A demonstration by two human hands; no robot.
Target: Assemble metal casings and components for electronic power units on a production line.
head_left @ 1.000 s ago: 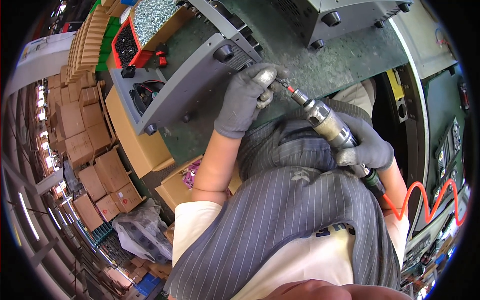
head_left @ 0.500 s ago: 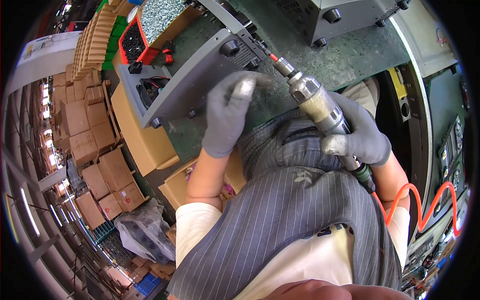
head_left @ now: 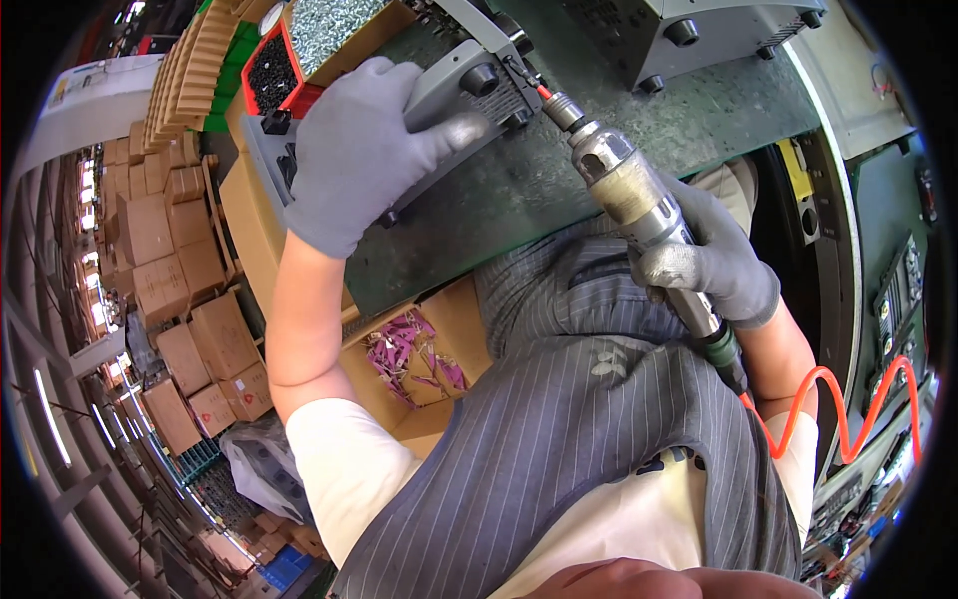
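My gloved right hand (head_left: 714,255) is wrapped round a silver pneumatic screwdriver (head_left: 629,185). The tool slants up and left, and its red-collared bit (head_left: 544,92) meets or nearly meets the end of a grey metal casing (head_left: 444,95); contact is hard to tell. This casing stands tilted on the bench, with black round feet (head_left: 479,80) on its near face. Over its edge lies my gloved left hand (head_left: 374,150), thumb on the near face and fingers on the far side, gripping it. The hand hides much of the casing's left part.
A second grey casing (head_left: 689,45) stands at the back right of the green bench (head_left: 599,105). At the back left are a red bin of black screws (head_left: 271,75) and a box of silver screws (head_left: 329,30). An orange coiled hose (head_left: 843,429) trails right. A cardboard box (head_left: 469,304) holds purple scraps.
My left hand has moved up and left from in front of the casing and taken hold of its edge. The screwdriver has shifted slightly up and left, and the casing slightly right.
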